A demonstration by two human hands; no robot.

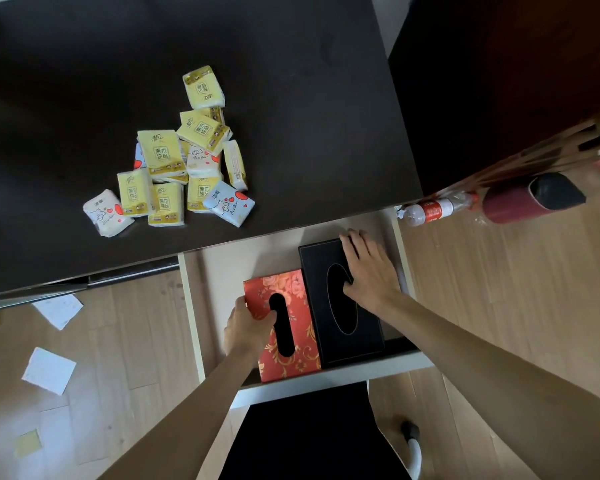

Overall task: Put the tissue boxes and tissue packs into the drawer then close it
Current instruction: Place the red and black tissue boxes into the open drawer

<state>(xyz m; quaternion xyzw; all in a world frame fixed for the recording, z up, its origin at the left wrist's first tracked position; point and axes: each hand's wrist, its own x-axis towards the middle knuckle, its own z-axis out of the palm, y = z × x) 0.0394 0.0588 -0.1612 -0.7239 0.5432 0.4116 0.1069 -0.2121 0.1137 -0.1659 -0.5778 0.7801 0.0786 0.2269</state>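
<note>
The drawer (192,306) under the dark desk is pulled out. Two tissue boxes lie side by side in it. My left hand (245,327) grips the left edge of the red floral tissue box (298,344), thumb on top near its slot. My right hand (369,268) is closed over the far right edge of the black tissue box (336,317), thumb at the oval opening. Several tissue packs (174,164), yellow ones and white ones with red hearts, lie in a loose heap on the desk (309,98).
A black chair seat (309,434) sits just in front of the drawer. A plastic bottle (433,209) and a dark red cylinder (530,199) lie on the wooden floor to the right. Paper scraps (49,370) are scattered on the floor to the left.
</note>
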